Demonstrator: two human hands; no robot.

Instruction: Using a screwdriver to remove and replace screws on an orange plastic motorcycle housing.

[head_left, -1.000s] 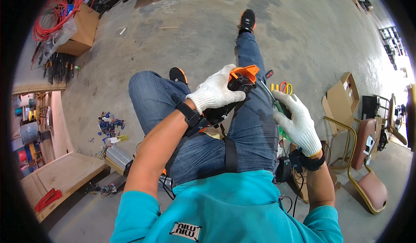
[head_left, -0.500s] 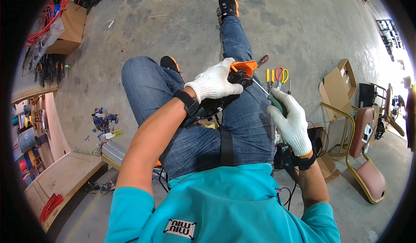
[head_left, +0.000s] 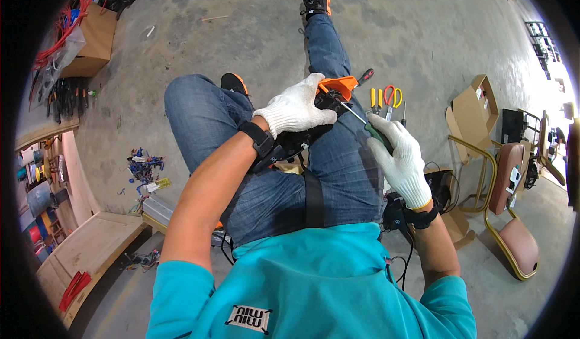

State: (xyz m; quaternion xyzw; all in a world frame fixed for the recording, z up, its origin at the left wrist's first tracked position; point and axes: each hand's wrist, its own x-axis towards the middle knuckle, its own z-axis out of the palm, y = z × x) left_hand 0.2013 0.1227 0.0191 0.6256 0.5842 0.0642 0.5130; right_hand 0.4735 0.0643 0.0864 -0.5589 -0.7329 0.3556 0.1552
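Note:
A black-and-orange device rests over my thighs, its orange part facing away from me. My left hand, in a white knit glove, is wrapped round its black body with the thumb toward me. My right hand, gloved the same way, grips the green handle of a screwdriver. The metal shaft points up and left, and its tip meets the device's dark part beside the orange piece. What the tip touches exactly is too small to tell.
Yellow-handled pliers, red-and-yellow scissors and a red-and-black-handled tool lie past my right leg. An opened cardboard box and a tipped chair stand right. Loose wires and a wooden bench are left.
My right hand has shifted slightly up and left with the screwdriver, whose tip sits further in on the device. The orange part has tilted a little; my left hand keeps its hold.

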